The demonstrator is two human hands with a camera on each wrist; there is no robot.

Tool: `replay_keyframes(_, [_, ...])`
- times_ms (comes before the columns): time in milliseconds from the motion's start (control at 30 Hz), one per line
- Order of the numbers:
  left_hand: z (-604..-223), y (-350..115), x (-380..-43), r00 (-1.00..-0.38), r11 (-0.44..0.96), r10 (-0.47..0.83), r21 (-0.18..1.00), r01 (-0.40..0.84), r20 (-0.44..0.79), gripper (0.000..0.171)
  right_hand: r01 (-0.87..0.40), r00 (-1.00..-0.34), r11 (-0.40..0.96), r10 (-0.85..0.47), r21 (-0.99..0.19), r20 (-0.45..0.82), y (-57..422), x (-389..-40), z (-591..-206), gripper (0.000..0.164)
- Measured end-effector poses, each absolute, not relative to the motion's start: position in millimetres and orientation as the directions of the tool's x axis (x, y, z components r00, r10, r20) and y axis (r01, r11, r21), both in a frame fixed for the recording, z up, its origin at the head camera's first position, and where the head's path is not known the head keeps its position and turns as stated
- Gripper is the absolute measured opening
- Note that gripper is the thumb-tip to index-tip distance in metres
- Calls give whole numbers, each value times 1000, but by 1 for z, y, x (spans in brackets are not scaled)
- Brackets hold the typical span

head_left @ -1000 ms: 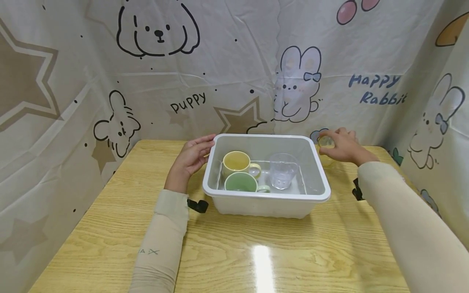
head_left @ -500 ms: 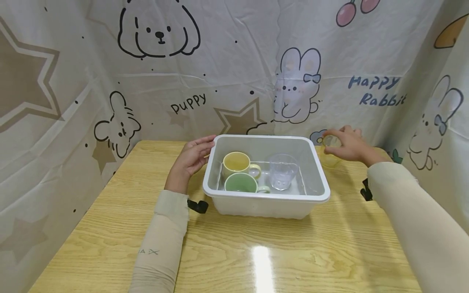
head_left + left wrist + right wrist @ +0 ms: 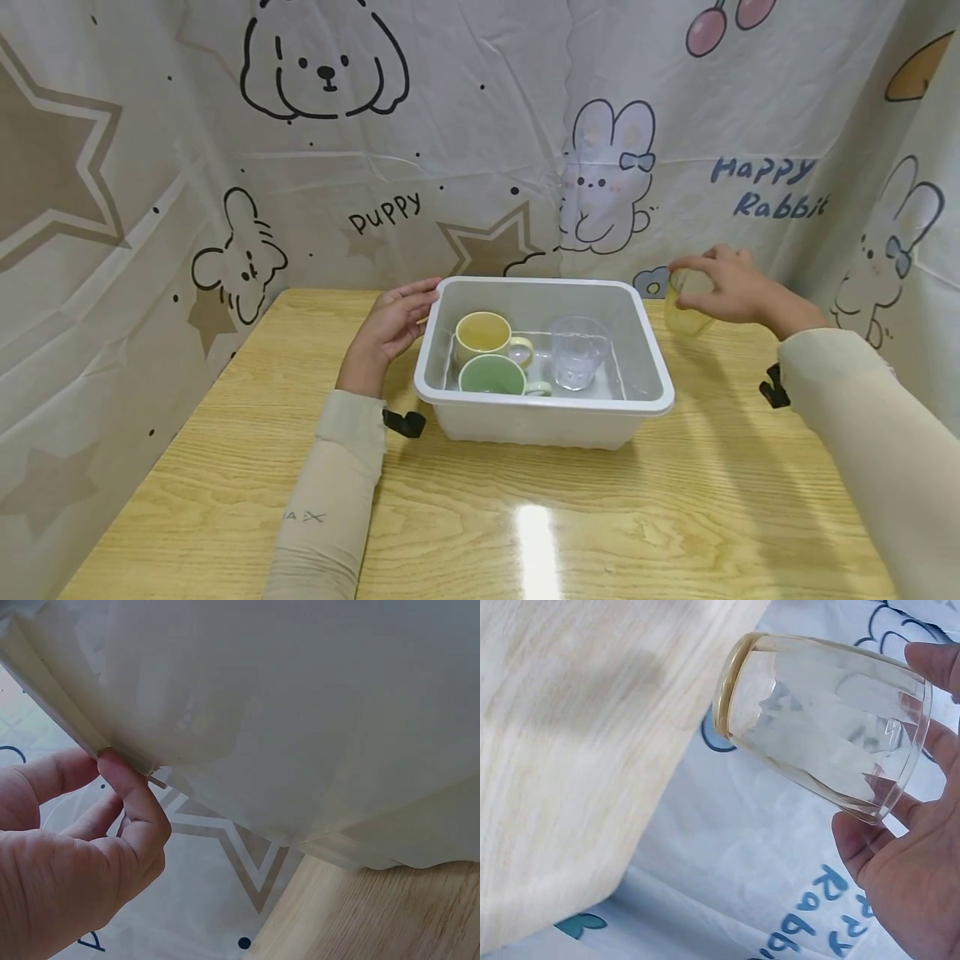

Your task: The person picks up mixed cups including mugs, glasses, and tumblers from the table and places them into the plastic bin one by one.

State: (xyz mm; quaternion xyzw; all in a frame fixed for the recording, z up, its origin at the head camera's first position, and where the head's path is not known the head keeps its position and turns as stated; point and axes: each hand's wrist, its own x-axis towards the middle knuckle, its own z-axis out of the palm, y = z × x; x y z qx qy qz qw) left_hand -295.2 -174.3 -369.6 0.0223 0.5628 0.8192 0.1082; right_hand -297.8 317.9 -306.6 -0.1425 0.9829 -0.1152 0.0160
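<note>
A white plastic basin [image 3: 525, 421] stands on the table. In it are a yellow mug [image 3: 483, 333], a green mug [image 3: 491, 375] and a clear cup [image 3: 579, 354]. My left hand [image 3: 390, 329] touches the basin's left rim from outside, its fingertips right at the rim in the left wrist view. At the table's far right, my right hand [image 3: 723, 283] grips a yellowish transparent drinking glass [image 3: 686, 317] near its upper end. The right wrist view shows that glass's amber-tinted end [image 3: 735, 690] away from the fingers [image 3: 859, 840], close to the table edge.
The wooden table [image 3: 480, 517] runs back to a patterned curtain [image 3: 480, 142], which also encloses both sides. The basin takes up the middle of the table's back half.
My right hand has moved right, away from the basin, with the yellowish glass in its grip. More of the glass shows now. The left hand and basin have stayed where they were.
</note>
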Motion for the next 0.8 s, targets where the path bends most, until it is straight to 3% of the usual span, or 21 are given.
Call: replay_keyframes(800, [-370, -173, -296, -974, -352, 213, 923, -156, -83, 44, -413, -911, 903, -405, -117, 81, 301, -272, -252, 62])
